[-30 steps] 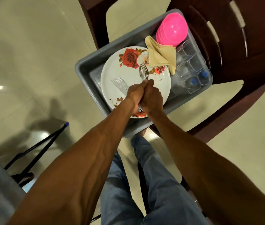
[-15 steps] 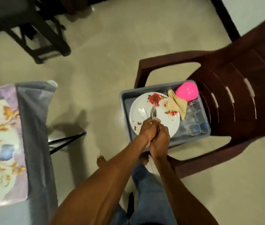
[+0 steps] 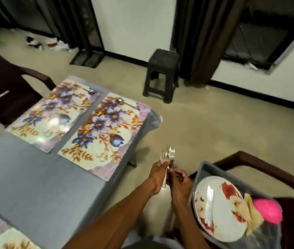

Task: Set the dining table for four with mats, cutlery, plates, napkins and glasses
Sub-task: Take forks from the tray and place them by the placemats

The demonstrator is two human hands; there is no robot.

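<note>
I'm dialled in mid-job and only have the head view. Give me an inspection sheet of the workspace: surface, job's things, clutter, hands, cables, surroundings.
Surface: table under a grey cloth, four floral mats in view, two full, two cut off at the lower left edge.
Job's things: a spoon lies at the far edge of each full mat; plates, napkins, pink bowls sit in the grey tub on the chair.
Clutter: blurred litter on the far floor.
Hands: left hand grips the bunch of forks; right hand has its fingers curled at the handles.
Cables: nothing seen.
Surroundings: dark stool, curtains, second chair.
</note>
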